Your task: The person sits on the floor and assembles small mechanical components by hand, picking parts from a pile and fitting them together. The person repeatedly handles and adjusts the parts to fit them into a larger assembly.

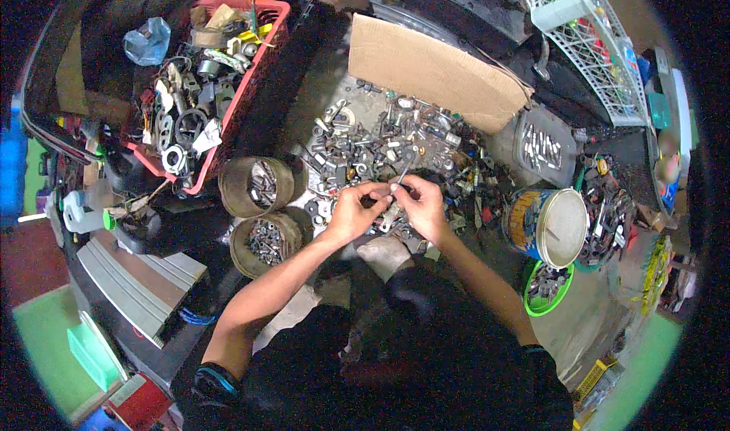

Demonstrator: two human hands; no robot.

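My two hands meet over a heap of small metal parts (353, 146) on the floor. Between the fingertips of my right hand (424, 207) is a slim grey metal piece (402, 175), its upper end sticking up past the fingers; its exact kind is too small to tell. My left hand (354, 212) is closed in a pinch, its fingertips against those of the right hand. Whatever lies between the left fingers is hidden. Beside my left forearm stand two round tins, one with metal pieces (263, 184) and one with nut-like parts (268, 239).
A flat cardboard sheet (433, 66) lies behind the heap. At the left is a red crate (277, 32) of machine parts. To the right stand a clear tub (523, 161) of metal pieces, a paint bucket (525, 222) on its side, and a green bowl (541, 310).
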